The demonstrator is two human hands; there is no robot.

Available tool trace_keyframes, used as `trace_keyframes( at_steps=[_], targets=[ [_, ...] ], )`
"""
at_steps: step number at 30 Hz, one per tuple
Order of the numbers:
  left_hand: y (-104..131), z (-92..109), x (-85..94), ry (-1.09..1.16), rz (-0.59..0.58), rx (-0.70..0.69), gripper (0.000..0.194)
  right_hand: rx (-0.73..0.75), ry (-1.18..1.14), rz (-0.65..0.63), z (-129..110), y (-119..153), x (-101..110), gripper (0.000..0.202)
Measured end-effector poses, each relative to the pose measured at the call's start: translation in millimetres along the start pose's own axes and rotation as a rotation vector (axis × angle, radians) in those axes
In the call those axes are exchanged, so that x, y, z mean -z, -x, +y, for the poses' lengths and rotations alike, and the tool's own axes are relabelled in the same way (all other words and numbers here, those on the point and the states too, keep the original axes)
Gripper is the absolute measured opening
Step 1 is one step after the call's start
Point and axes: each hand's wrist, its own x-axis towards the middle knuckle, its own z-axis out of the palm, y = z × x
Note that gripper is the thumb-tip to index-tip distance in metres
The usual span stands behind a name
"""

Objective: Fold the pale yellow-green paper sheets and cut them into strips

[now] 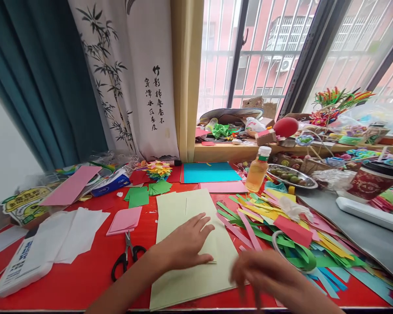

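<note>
A pale yellow-green sheet of paper (170,279) lies on the red table, with a thin slit or line near its top. My left hand (188,242) rests on the sheet, palm down and fingers spread, its thumb beside a small raised strip. Over the sheet's lower right edge hangs my right hand (260,272), blurred by motion, its fingers pointing down; whether it holds anything cannot be made out. Black-handled scissors (127,253) lie left of the sheet, their blades touching a stack of pink paper squares (124,219).
Coloured paper strips (255,209) and a tape roll (281,244) lie at the right. Behind them stand a drink bottle (257,170), a plate of green fruit (291,176) and a dark red cup (368,181). White tissues (81,235) lie left; blue paper (211,173) lies behind.
</note>
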Motion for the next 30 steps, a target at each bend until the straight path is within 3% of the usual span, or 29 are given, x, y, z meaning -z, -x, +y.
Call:
trace_keyframes(
  at_steps=[2,4,5,8,11,15,18,21,23,25,27,30],
  targets=[
    [-18,-13,-12.0,-0.009,-0.047,-0.06,0.066,0.062,0.011,0.223,8,-46,-1,0.025],
    [-22,-20,-20.6,0.044,-0.081,-0.068,0.07,0.128,0.059,0.466,29,-88,-6,0.02],
    [-21,-21,-23.3,0.063,-0.086,-0.07,0.072,0.135,0.101,0.525,42,-105,-7,0.021],
    [-12,-22,-27.0,0.043,-0.081,-0.061,0.076,0.153,0.197,0.591,84,-131,-5,0.024],
    [-8,-23,-29.3,-0.013,-0.115,-0.033,0.072,0.152,0.203,0.639,113,-135,13,0.024],
    [-9,-25,-32.3,-0.042,-0.143,-0.025,0.068,0.11,0.19,0.676,114,-136,57,0.026],
    [-10,-25,-33.8,-0.047,-0.144,-0.019,0.068,0.086,0.146,0.659,80,-132,99,0.03],
    [-10,-26,-35.2,-0.049,-0.138,-0.022,0.067,0.125,0.154,0.563,39,-109,137,0.03],
    [-10,-27,-36.1,-0.051,-0.131,-0.024,0.065,0.125,0.351,0.485,31,-84,155,0.036],
    [-10,-27,-36.9,-0.057,-0.123,-0.029,0.063,0.012,0.711,0.414,51,-57,163,0.043],
    [-10,-28,-37.6,-0.059,-0.117,-0.037,0.063,-0.142,1.006,0.357,91,-32,164,0.052],
    [-9,-28,-38.7,-0.056,-0.106,-0.047,0.062,-0.36,1.15,0.297,156,-5,159,0.052]
  ],
)
